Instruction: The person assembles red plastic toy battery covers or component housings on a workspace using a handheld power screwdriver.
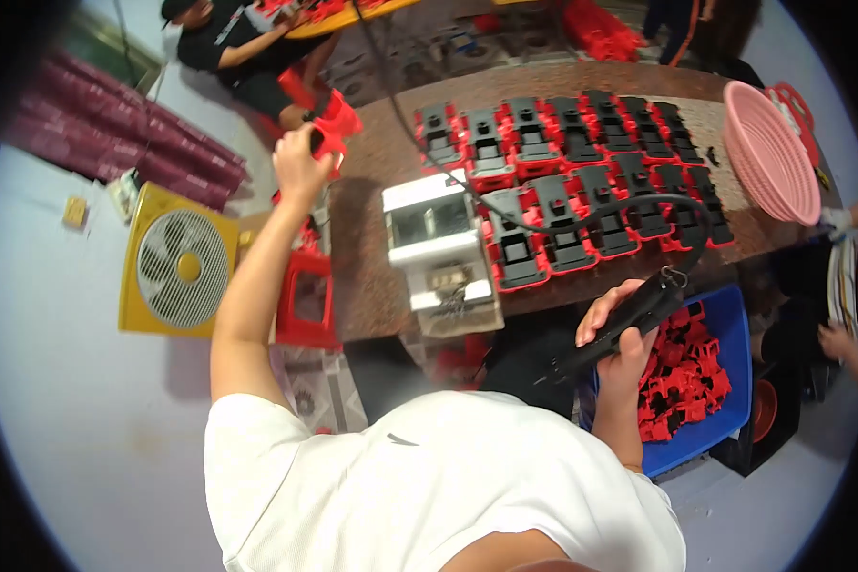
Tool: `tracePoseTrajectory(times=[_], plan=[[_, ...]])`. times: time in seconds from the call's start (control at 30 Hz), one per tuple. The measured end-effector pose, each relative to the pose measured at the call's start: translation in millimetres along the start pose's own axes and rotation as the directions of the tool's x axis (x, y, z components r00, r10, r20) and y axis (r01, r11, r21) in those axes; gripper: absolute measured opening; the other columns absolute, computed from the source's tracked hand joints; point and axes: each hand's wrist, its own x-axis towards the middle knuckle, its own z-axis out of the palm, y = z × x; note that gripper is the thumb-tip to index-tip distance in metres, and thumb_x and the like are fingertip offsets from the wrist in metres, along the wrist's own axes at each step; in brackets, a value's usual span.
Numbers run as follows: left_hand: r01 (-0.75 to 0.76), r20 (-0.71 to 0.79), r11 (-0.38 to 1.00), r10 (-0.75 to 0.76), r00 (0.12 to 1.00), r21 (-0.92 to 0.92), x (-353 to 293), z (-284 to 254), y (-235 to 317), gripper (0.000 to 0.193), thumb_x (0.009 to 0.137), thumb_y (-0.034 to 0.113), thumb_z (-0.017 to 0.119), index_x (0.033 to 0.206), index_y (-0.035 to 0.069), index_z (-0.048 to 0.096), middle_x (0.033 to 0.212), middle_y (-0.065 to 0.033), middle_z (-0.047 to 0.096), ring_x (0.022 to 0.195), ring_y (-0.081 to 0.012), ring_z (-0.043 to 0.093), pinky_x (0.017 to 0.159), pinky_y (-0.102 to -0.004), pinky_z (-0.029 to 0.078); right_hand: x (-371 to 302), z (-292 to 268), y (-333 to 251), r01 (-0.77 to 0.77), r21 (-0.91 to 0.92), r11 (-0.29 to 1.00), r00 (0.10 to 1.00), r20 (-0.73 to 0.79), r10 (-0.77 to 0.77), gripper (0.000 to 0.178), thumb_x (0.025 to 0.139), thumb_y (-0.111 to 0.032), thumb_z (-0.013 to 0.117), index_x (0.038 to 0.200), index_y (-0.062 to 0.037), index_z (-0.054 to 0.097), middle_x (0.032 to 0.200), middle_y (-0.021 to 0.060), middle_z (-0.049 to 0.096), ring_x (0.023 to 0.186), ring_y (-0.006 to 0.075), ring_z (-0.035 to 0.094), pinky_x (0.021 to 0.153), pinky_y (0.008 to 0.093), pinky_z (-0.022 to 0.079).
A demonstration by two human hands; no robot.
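My left hand [301,164] is stretched out past the table's left end, its fingers closed around a red plastic part [339,124] with some black on it. In my right hand [622,345] lies a black electric screwdriver [639,313], tilted, with its tip toward the lower left. A dark cord [582,221] runs from its hooked end over the table. Between my hands stands a small white screw feeder [436,224] with a window. Beyond and right of it, red-and-black plastic assemblies [555,205] lie in two rows on the brown table [364,272].
A blue bin [740,348] full of red and black parts stands below my right hand. A pink basket [770,153] rests at the table's right end. Left are a yellow fan [183,262] and a red stool [307,300]. Other people are at the far left and right.
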Motion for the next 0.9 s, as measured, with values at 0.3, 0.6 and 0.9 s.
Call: tracePoseTrajectory(times=[0.3, 0.6, 0.9], plan=[[0.026, 0.207, 0.994, -0.049, 0.977, 0.109, -148.3, -1.6, 87.6, 0.046, 0.071, 0.007, 0.062, 0.116, 0.006, 0.054, 0.098, -0.0089, 0.051, 0.091, -0.0267, 0.051, 0.074, -0.0393, 0.038, 1.6, 39.4, 20.3, -0.109, -0.005, 0.994, 0.976, 0.190, 0.108, 0.051, 0.081, -0.028, 0.070, 0.115, -0.0034, 0.043, 0.078, 0.0112, 0.054, 0.063, 0.0184, 0.058, 0.055, 0.0310, 0.051], [0.193, 0.248, 0.980, -0.198, 0.948, 0.044, -77.1, 28.0, 67.6, 0.038, 0.074, 0.023, 0.068, 0.107, 0.008, 0.058, 0.108, -0.0133, 0.054, 0.103, -0.0322, 0.050, 0.082, -0.0494, 0.041, -17.8, 57.4, 21.7, -0.056, -0.085, 0.995, 0.976, 0.205, 0.073, 0.051, 0.079, -0.026, 0.072, 0.113, -0.0010, 0.044, 0.076, 0.0123, 0.056, 0.063, 0.0192, 0.059, 0.056, 0.0311, 0.051], [0.400, 0.812, 0.915, -0.274, 0.515, 0.055, -82.3, 59.2, 17.8, 0.097, 0.058, 0.046, 0.082, 0.134, 0.009, 0.035, 0.132, -0.0218, 0.048, 0.120, -0.0394, 0.051, 0.096, -0.0493, 0.043, -15.5, 39.4, 16.8, -0.099, -0.114, 0.989, 0.991, 0.073, 0.108, 0.050, 0.080, -0.028, 0.070, 0.115, -0.0027, 0.044, 0.079, 0.0114, 0.055, 0.064, 0.0188, 0.058, 0.057, 0.0315, 0.051]])
